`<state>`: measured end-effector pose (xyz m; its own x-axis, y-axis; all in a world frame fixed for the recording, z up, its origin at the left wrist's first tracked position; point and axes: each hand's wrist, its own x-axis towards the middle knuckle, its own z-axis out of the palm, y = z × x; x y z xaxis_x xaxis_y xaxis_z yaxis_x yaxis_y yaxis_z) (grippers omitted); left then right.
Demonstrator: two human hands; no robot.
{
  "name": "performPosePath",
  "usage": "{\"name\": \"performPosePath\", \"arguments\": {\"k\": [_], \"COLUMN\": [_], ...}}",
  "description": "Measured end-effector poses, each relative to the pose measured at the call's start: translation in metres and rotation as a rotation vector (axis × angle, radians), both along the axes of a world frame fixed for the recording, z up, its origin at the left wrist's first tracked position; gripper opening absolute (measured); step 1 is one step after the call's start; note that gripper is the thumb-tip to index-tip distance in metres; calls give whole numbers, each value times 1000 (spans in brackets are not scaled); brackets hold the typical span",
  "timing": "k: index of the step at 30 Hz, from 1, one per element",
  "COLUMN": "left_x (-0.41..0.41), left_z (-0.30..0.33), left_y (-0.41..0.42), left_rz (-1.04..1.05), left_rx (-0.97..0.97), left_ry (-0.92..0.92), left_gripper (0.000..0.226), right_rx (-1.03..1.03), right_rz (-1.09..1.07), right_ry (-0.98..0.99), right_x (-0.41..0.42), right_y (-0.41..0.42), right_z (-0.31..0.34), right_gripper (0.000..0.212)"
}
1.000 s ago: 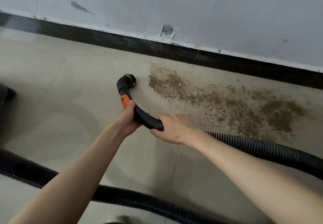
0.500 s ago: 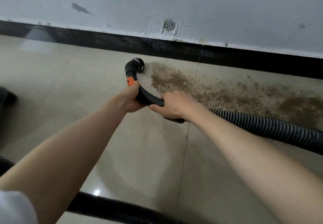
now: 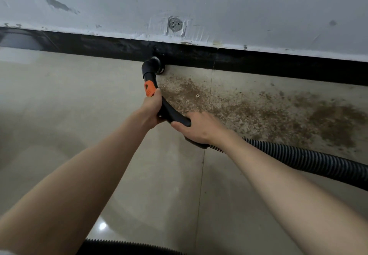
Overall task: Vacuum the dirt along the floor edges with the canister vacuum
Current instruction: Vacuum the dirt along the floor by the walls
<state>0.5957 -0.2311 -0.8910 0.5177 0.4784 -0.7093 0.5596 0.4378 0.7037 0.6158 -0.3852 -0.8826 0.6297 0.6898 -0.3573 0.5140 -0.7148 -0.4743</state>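
A curved black vacuum handle (image 3: pixel 171 112) with an orange slider (image 3: pixel 149 88) ends in a round brush nozzle (image 3: pixel 155 65). The nozzle sits on the floor against the black skirting board (image 3: pixel 258 63). My left hand (image 3: pixel 152 109) grips the handle just below the orange slider. Farther back, my right hand (image 3: pixel 199 128) grips the handle where the ribbed black hose (image 3: pixel 298 160) joins it. Brown dirt (image 3: pixel 258 111) is spread over the beige tiles to the right of the nozzle, along the skirting.
A scuffed pale wall (image 3: pixel 219 5) with a patched round hole (image 3: pixel 175 23) rises above the skirting. A second stretch of hose (image 3: pixel 119 246) lies across the floor at the bottom edge. A tile joint (image 3: pixel 202 167) runs from the wall toward me.
Both hands have pushed the handle forward, so the nozzle moved from the open floor up to the skirting board at the left end of the dirt patch.
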Motion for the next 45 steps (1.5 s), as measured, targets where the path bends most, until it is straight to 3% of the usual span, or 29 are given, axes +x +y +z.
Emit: {"name": "performPosePath", "arguments": {"k": [11,21,32,39,45], "left_x": [21,54,73,68,41], "left_z": [6,4,8,14,26], "left_y": [-88,-187,-266,-246,-152], "left_rz": [-139,-270,-452,-345,-132], "left_rx": [-109,-95,-114,-162,-56], "left_ry": [-30,-6,-19,-60,-78], "left_gripper": [48,52,58,62,61], "right_rx": [-65,-68,-66,-37,36], "right_rz": [-133,-256,-497,-504,-359], "right_ry": [-30,-18,47,-34,20], "right_x": [9,21,13,5,-1], "right_y": [-90,-191,-262,-238,-148], "right_z": [12,17,19,30,45], "right_gripper": [53,42,56,57,59]}}
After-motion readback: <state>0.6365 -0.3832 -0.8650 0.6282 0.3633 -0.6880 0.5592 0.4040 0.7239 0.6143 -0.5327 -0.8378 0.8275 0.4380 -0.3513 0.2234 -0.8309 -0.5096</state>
